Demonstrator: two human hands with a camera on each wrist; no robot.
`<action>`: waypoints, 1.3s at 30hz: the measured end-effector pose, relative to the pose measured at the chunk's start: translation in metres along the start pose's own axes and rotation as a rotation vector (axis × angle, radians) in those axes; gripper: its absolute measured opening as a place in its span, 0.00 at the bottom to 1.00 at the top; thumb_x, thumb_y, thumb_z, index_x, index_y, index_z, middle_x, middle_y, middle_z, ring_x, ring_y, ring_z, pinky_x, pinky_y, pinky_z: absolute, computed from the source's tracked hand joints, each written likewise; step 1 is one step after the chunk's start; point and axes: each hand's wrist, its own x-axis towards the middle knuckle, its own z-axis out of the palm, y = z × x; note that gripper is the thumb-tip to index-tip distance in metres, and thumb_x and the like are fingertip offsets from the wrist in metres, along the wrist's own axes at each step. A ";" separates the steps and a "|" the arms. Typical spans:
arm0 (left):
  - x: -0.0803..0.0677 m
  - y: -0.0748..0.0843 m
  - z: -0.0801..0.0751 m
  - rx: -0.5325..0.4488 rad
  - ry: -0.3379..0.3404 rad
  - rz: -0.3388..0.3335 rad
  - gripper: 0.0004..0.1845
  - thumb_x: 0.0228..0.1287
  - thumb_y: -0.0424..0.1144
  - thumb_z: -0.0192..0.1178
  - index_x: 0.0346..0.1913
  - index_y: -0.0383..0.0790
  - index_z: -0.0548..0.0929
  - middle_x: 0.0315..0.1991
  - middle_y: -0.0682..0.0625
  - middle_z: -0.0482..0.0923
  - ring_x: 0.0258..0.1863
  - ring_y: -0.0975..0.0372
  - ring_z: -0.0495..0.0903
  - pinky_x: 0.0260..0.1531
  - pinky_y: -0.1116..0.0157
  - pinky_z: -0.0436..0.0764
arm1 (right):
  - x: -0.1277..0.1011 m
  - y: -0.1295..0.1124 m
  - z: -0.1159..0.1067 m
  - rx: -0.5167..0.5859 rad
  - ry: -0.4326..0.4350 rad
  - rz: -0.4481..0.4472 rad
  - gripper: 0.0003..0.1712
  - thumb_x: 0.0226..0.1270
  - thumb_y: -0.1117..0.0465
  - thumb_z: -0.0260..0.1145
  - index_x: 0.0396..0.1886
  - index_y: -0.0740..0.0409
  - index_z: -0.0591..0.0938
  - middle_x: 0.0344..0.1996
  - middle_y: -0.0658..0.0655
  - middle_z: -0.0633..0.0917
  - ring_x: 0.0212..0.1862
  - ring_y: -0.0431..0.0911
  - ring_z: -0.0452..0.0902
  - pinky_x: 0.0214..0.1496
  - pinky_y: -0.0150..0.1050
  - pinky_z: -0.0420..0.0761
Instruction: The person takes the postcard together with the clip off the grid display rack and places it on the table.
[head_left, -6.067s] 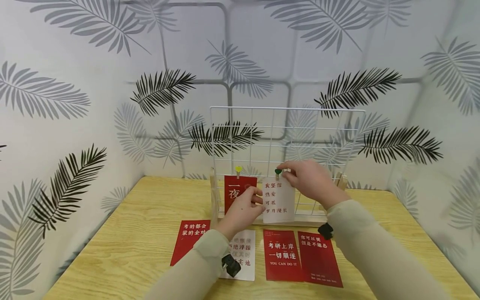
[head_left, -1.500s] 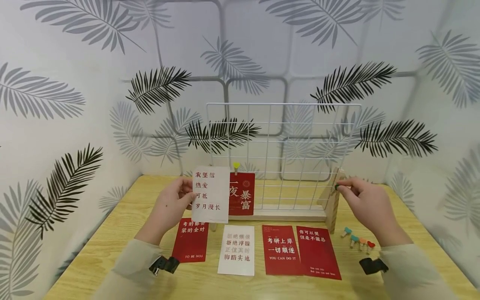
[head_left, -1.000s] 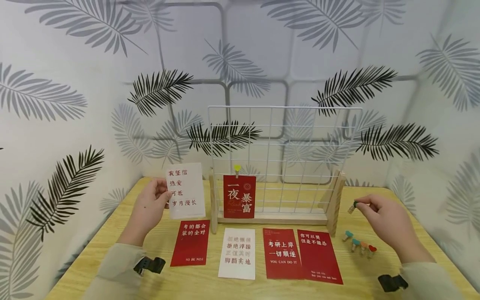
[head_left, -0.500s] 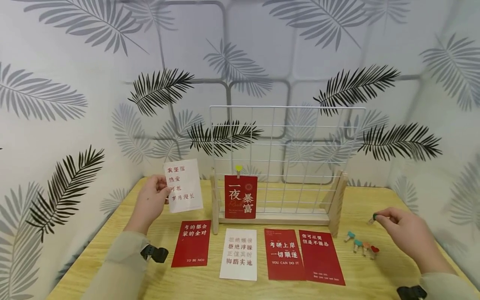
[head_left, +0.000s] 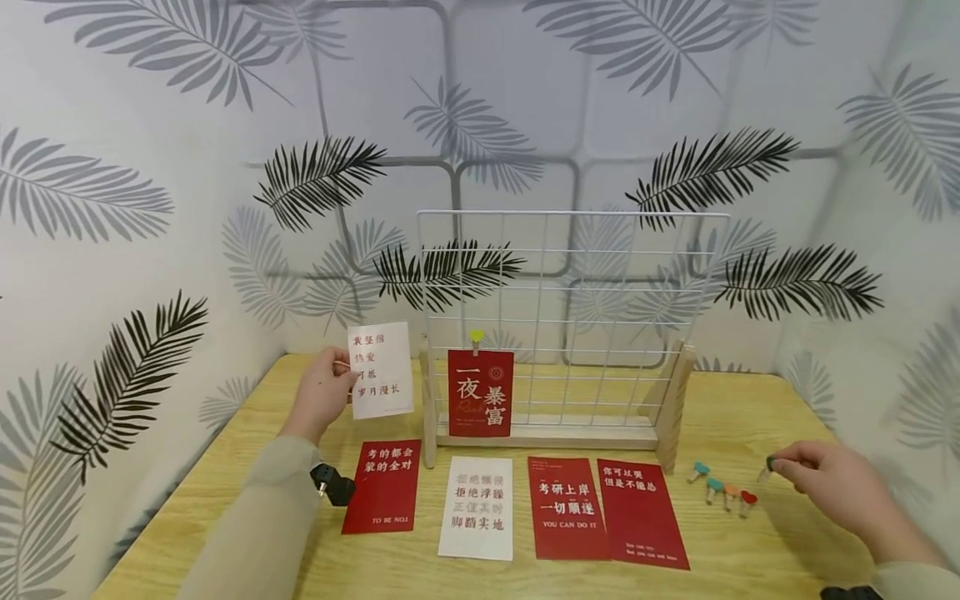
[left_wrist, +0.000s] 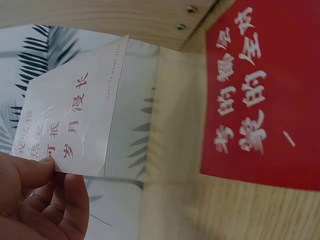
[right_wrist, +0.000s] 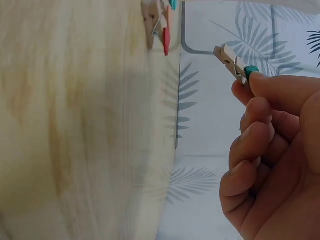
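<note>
My left hand (head_left: 324, 392) pinches a white card (head_left: 381, 371) with red characters by its left edge, upright and raised left of the wire grid rack. In the left wrist view the thumb lies on the front of the card (left_wrist: 70, 110), fingers behind. On the right, my right hand (head_left: 832, 492) pinches a small wooden clothespin (right_wrist: 232, 62) by its green end between thumb and index finger, above the table. A red card (head_left: 481, 393) hangs on the white grid rack (head_left: 573, 212) under a clothespin with a yellow heart (head_left: 477, 337).
On the wooden table (head_left: 247, 500) lie a red card (head_left: 382, 487), a white card (head_left: 476, 508) and two overlapping red cards (head_left: 570, 533), all in front of the rack. Several heart-topped clothespins (head_left: 731, 493) lie between those cards and my right hand.
The white card and green clothespin have come off the rack, one in each hand. My left hand moved left, then slightly back right; my right hand moved right and lower.
</note>
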 end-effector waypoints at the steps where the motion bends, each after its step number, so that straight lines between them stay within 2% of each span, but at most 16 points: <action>1: 0.002 -0.003 0.001 -0.009 -0.001 -0.015 0.13 0.77 0.32 0.50 0.60 0.33 0.70 0.49 0.39 0.75 0.41 0.53 0.80 0.37 0.62 0.83 | 0.000 0.003 0.000 0.003 -0.011 0.000 0.22 0.78 0.47 0.58 0.50 0.62 0.86 0.39 0.57 0.86 0.35 0.46 0.79 0.31 0.44 0.76; 5: 0.005 -0.013 0.007 -0.029 -0.002 -0.062 0.14 0.77 0.31 0.50 0.60 0.32 0.70 0.49 0.38 0.76 0.41 0.53 0.80 0.37 0.62 0.83 | 0.001 0.011 0.006 0.022 -0.049 0.009 0.21 0.77 0.47 0.60 0.49 0.60 0.86 0.38 0.54 0.86 0.35 0.46 0.78 0.32 0.43 0.76; 12: 0.008 -0.016 0.018 0.028 -0.001 -0.066 0.14 0.75 0.31 0.51 0.59 0.33 0.72 0.47 0.38 0.77 0.40 0.52 0.79 0.32 0.63 0.79 | 0.002 0.014 0.013 0.025 -0.086 0.000 0.18 0.77 0.50 0.60 0.47 0.60 0.86 0.32 0.52 0.84 0.32 0.45 0.75 0.29 0.42 0.74; 18: 0.013 -0.024 0.025 0.084 -0.001 -0.102 0.15 0.73 0.32 0.53 0.60 0.34 0.74 0.47 0.38 0.78 0.43 0.50 0.79 0.36 0.61 0.79 | 0.003 0.013 0.019 0.004 -0.100 -0.040 0.13 0.77 0.55 0.61 0.43 0.58 0.87 0.27 0.51 0.81 0.29 0.44 0.72 0.31 0.41 0.71; 23: 0.012 -0.030 0.033 0.028 -0.018 -0.145 0.19 0.68 0.24 0.49 0.61 0.32 0.73 0.48 0.37 0.76 0.46 0.48 0.77 0.40 0.58 0.80 | 0.004 0.014 0.018 0.006 -0.122 -0.036 0.12 0.76 0.57 0.60 0.43 0.57 0.87 0.30 0.50 0.82 0.31 0.45 0.73 0.32 0.42 0.72; 28: 0.011 -0.031 0.042 0.041 -0.033 -0.183 0.25 0.62 0.20 0.47 0.63 0.32 0.71 0.50 0.36 0.75 0.47 0.48 0.76 0.37 0.60 0.80 | 0.005 0.016 0.017 -0.026 -0.122 -0.040 0.11 0.76 0.58 0.60 0.42 0.56 0.88 0.30 0.50 0.83 0.32 0.45 0.72 0.33 0.42 0.71; 32: 0.012 -0.030 0.045 0.077 -0.043 -0.200 0.26 0.61 0.20 0.49 0.63 0.33 0.71 0.51 0.36 0.75 0.46 0.47 0.77 0.35 0.60 0.81 | 0.007 0.014 0.016 -0.054 -0.126 -0.039 0.10 0.74 0.58 0.62 0.41 0.55 0.88 0.33 0.50 0.85 0.34 0.45 0.73 0.35 0.44 0.72; 35: 0.013 -0.027 0.047 0.145 -0.050 -0.197 0.25 0.60 0.21 0.51 0.62 0.33 0.72 0.48 0.37 0.76 0.44 0.48 0.77 0.33 0.61 0.80 | 0.009 0.014 0.017 -0.066 -0.149 -0.026 0.09 0.73 0.58 0.63 0.41 0.54 0.88 0.37 0.51 0.86 0.36 0.45 0.76 0.37 0.45 0.74; 39: 0.014 -0.027 0.051 0.232 -0.051 -0.188 0.23 0.59 0.22 0.52 0.60 0.32 0.74 0.47 0.37 0.78 0.43 0.47 0.76 0.37 0.57 0.79 | 0.010 0.015 0.018 -0.086 -0.168 -0.019 0.08 0.72 0.58 0.64 0.41 0.52 0.88 0.39 0.52 0.87 0.40 0.46 0.80 0.40 0.47 0.78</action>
